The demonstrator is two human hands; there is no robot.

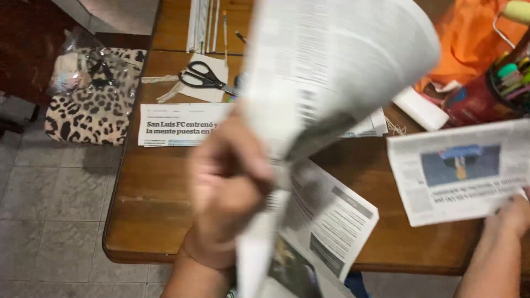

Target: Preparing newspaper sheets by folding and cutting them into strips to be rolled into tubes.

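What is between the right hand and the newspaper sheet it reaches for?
Nothing visible. The right hand already touches the lower right corner of the flat newspaper sheet on the wooden table. The left hand holds a separate, blurred, curled newspaper page well to the side.

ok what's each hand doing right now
left hand: closed on a raised newspaper sheet
right hand: holding the edge of a newspaper piece

Clear plastic bag (83,66) lies on leopard-print cushion (96,102), far left.
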